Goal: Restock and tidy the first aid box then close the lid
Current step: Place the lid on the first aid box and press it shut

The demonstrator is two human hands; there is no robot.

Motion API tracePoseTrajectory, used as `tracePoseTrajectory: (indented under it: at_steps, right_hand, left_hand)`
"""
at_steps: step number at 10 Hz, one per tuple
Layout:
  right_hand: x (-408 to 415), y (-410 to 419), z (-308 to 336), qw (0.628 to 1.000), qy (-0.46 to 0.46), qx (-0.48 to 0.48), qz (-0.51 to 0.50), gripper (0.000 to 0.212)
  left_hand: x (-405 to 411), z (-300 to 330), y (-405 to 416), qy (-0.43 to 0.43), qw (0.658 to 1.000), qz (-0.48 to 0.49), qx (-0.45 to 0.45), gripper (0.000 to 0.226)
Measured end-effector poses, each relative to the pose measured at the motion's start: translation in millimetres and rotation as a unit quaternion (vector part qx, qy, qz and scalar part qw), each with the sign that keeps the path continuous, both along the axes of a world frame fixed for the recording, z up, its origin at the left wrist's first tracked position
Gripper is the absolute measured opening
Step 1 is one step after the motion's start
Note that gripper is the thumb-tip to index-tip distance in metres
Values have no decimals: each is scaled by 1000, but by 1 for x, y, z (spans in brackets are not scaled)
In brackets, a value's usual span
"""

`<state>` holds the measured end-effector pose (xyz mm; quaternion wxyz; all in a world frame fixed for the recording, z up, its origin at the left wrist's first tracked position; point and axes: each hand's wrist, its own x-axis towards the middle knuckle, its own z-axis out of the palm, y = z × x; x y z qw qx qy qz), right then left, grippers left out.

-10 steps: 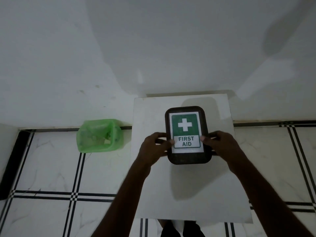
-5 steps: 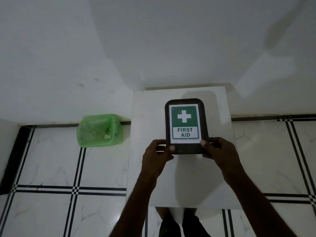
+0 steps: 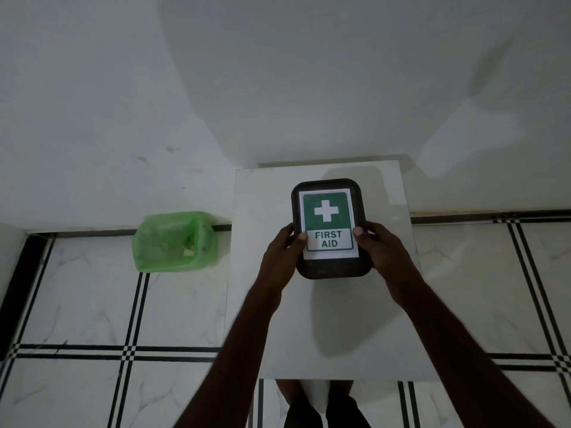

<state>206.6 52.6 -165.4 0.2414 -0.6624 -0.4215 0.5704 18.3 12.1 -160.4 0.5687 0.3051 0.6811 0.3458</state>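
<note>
A dark rectangular first aid box (image 3: 330, 267) with its lid shut lies on a small white table (image 3: 324, 329). The lid carries a green and white label with a cross and the words FIRST AID. My left hand (image 3: 282, 251) grips the box's left side, thumb on the lid. My right hand (image 3: 381, 247) grips the right side the same way. The inside of the box is hidden.
A green bin lined with a green bag (image 3: 174, 240) stands on the tiled floor left of the table, against the white wall. My feet (image 3: 324, 406) show below the table's near edge. The floor has black grid lines.
Both hands have slid along the box's sides, from its near corners half a second ago to the label's lower part now. The view has shifted a little. The lid stays shut.
</note>
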Motion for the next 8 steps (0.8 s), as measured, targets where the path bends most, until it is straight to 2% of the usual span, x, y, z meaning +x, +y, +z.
tracePoseTrajectory:
  at_steps: [3, 4, 5, 6, 7, 8]
  right_hand:
    - [-15, 25, -15, 999, -25, 21, 20, 39]
    - [-10, 30, -11, 999, -23, 11, 22, 44]
    - [-5, 27, 7, 996, -71, 29, 35, 54]
    - [-2, 25, 35, 986, -138, 77, 57, 60]
    - [-2, 21, 83, 974, -154, 147, 72, 59]
    - [-8, 13, 146, 952, -173, 241, 77, 59]
  left_hand:
    - [12, -11, 26, 67, 997, 6, 22, 38]
    - [12, -1, 31, 74, 997, 15, 15, 41]
    - [7, 24, 27, 130, 991, 18, 27, 47]
    - [-1, 51, 28, 200, 977, 1, 73, 47]
    - [-8, 91, 25, 240, 962, -11, 132, 46]
    - [-14, 143, 21, 296, 930, -26, 216, 47]
